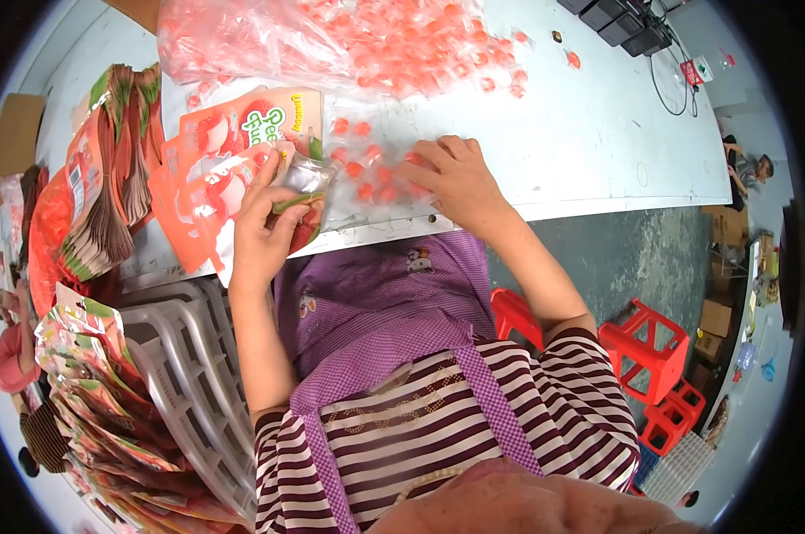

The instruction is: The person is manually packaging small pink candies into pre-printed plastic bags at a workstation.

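My left hand (pixel 264 227) is closed on the edge of a red and white printed candy pouch (pixel 214 203), thumb and fingers pinching it near its mouth. The mouth (pixel 306 176) gapes toward the right and shows a silvery inside. Beside it on the table lies a small group of red candies (pixel 365 171) in clear wrappers. My right hand (pixel 460 182) rests over the right side of these candies, fingers bent downward and somewhat apart, touching them. More flat pouches (pixel 282 111) lie fanned out under and behind the left hand.
A large heap of wrapped red candies (pixel 420 44) with a clear plastic bag (pixel 242 40) covers the far table (pixel 598 142). Bundled pouches (pixel 109 191) stand at left. Below them, a grey plastic crate (pixel 184 356) adjoins filled pouches (pixel 109 400). Red stools (pixel 647 351) stand right.
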Available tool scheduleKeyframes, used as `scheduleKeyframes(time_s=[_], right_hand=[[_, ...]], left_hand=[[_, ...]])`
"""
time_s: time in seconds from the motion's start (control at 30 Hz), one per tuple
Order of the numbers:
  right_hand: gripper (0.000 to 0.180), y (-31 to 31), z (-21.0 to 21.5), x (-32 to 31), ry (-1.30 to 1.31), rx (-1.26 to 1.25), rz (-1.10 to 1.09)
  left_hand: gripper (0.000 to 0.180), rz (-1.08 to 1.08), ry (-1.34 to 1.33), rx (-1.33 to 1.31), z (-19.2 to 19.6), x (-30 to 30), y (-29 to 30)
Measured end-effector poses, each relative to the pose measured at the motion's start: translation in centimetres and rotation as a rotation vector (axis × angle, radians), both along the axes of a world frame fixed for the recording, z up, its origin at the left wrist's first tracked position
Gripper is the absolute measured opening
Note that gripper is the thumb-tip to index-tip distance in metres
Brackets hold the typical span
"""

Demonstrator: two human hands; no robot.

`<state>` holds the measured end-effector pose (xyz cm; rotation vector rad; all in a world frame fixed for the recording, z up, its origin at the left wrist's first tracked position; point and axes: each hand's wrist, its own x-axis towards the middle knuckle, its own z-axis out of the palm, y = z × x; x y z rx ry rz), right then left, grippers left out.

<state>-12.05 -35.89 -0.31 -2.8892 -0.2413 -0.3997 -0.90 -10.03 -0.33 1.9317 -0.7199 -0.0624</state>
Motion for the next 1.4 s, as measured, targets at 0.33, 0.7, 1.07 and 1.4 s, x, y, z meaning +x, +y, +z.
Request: scheduleKeyframes(time_s=[0.33,0.7,1.07,1.4], right_hand=[[0.042,-2.3,-0.6,0.7,-0.093,0.353,-0.048],[0.035,-1.8,2.1,0.5,0.03,0.01,-0.076],[0.033,4.4,5.3,5.2,0.176,1.693,-0.103],[0.056,9.1,3.2,8.2,-0.088,1.974,-0.17]], left_hand=[[0.016,-0.068,-0.214,0.252,2.4,-0.5,-0.2],[0.015,-0.046,-0.168,0.273,2.6,-0.3,-0.1],[0.014,-0.053,-0.208,0.222,2.4,0.3,-0.8],[0.016,-0.081,-0.087,0.161,3.8,0.0,-1.6]])
